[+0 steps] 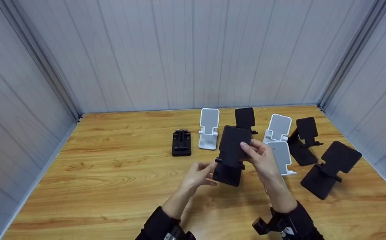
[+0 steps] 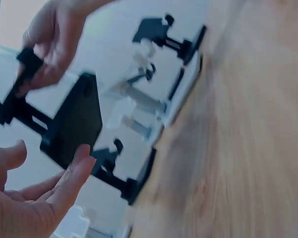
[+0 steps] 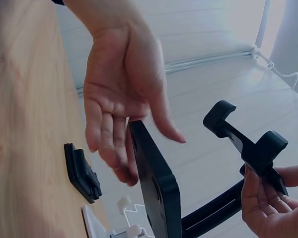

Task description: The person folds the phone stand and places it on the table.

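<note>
A black phone stand, unfolded, is held up above the table. My right hand pinches the edge of its upper plate between thumb and fingers. At the left of its base, my left hand has its fingers extended and its thumb held apart. In the left wrist view its fingertips lie against the base plate. The right wrist view shows the stand's base beside the left fingers and the cradle hooks near my right hand.
A folded black stand lies left of an unfolded white stand. Behind the held stand is another black one. To the right stand two white stands and two black ones. Panel walls enclose the wooden table.
</note>
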A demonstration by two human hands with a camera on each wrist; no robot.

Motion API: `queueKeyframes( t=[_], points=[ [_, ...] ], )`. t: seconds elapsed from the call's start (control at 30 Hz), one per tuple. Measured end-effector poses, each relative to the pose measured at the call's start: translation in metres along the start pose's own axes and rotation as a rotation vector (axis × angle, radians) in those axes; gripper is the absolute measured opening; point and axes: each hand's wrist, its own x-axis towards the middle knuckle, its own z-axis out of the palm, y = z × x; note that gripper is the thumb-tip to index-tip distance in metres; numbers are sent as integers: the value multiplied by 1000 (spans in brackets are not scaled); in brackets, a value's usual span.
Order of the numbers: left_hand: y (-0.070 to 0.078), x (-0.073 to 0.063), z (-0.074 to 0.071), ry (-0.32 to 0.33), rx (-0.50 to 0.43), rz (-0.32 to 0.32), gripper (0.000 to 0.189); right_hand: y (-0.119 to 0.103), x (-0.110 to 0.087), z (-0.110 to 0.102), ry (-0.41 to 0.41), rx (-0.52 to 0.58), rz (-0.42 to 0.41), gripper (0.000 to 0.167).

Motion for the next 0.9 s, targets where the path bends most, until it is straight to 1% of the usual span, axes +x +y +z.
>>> queueKeyframes(
  t=[0.1, 0.2, 0.3, 0.37, 0.5, 0.57, 0.7, 0.9],
  points=[
    [2, -5, 4, -24, -12, 36, 40, -1, 0, -2, -23, 11, -25, 25],
    [2, -9, 6, -47, -38, 58, 42, -2, 0, -5, -46, 12, -38, 27],
    [0, -12, 9, -65, -69, 61, 41, -5, -1, -10, -83, -27, -34, 21],
    [-1, -13, 12, -60, -84, 68, 40, -7, -1, -13, -124, -75, -32, 22],
    [-1, -16, 17, -18, -88, 78, 40, -10, -2, -19, -200, -170, -39, 44],
    [-1, -17, 19, 0, -83, 78, 42, -11, -3, -20, -214, -201, -43, 47],
    [-1, -20, 21, 17, -91, 82, 45, -13, -5, -24, -214, -235, -49, 39],
    [3, -22, 23, 34, -95, 112, 47, -16, -7, -28, -210, -234, -69, 28]
  ],
)
